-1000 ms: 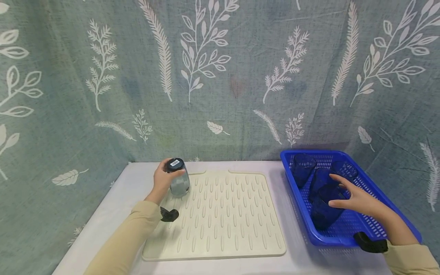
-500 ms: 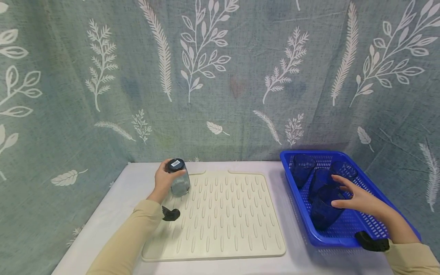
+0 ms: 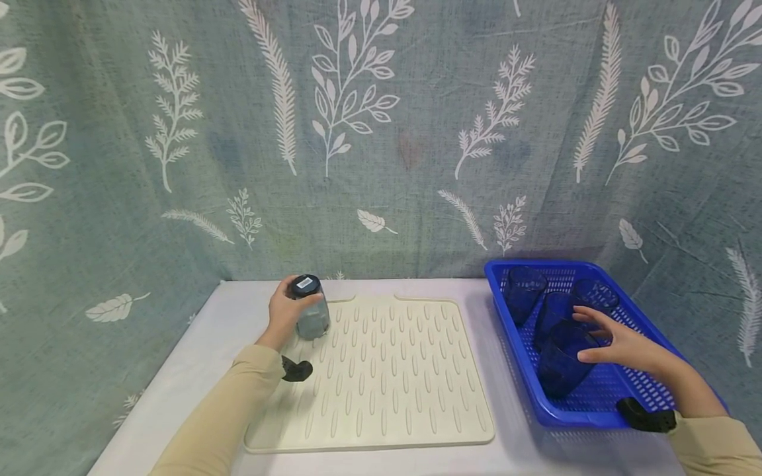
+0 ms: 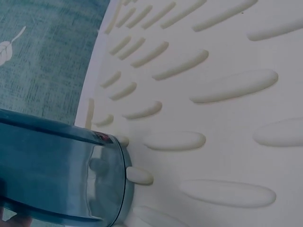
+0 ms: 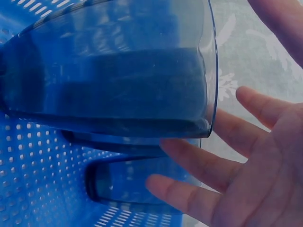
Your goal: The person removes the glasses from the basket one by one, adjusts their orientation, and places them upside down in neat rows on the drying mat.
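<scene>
My left hand [image 3: 284, 314] grips an upside-down glass tumbler [image 3: 313, 320] at the back left of the cream ridged mat [image 3: 387, 377]. A white barcode label shows on its dark base. In the left wrist view, the rim of this tumbler [image 4: 106, 175] meets the mat's ridges. My right hand [image 3: 625, 347] reaches over the blue basket [image 3: 538, 400], fingers spread and thumb apart, beside the rim of the nearest blue-looking tumbler [image 3: 559, 370]. Up close, that tumbler [image 5: 123, 85] lies between the thumb side and the fingers [image 5: 199, 163]; contact is hard to tell.
Several more tumblers stand in the basket, one at its back left corner [image 3: 524, 297]. The basket is to the right of the mat on a white table [image 3: 184, 370]. A leaf-patterned green cloth [image 3: 411, 132] hangs behind the table and along its sides.
My right hand has shifted slightly right, and its fingers have moved a little around the near tumbler's rim. My left hand and its tumbler stay almost still.
</scene>
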`<state>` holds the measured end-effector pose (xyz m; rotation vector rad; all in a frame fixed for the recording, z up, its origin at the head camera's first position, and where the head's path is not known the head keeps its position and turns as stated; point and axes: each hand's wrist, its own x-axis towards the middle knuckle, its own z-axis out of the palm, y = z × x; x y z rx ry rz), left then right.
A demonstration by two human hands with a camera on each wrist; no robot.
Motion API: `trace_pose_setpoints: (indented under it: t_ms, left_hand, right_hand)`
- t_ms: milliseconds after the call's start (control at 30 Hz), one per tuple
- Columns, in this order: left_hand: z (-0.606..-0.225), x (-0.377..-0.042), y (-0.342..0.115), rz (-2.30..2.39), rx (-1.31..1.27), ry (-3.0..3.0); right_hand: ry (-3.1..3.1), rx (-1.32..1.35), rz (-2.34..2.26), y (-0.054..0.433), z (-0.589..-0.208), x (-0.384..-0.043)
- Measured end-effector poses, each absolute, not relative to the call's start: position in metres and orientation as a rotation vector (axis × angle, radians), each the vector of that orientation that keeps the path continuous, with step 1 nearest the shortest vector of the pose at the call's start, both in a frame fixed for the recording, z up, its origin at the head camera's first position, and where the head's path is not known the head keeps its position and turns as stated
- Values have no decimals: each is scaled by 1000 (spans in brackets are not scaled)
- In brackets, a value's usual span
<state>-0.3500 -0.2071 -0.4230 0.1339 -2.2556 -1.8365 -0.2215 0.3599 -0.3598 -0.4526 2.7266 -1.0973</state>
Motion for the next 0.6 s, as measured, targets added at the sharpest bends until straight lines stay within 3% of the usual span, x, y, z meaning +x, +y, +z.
trace_pose_setpoints:
  t_ms: [600]
  left_hand:
    - [-428, -353, -209, -1834, 193, -2252]
  right_hand:
    - [2519, -615, -1282, 377, -366, -224]
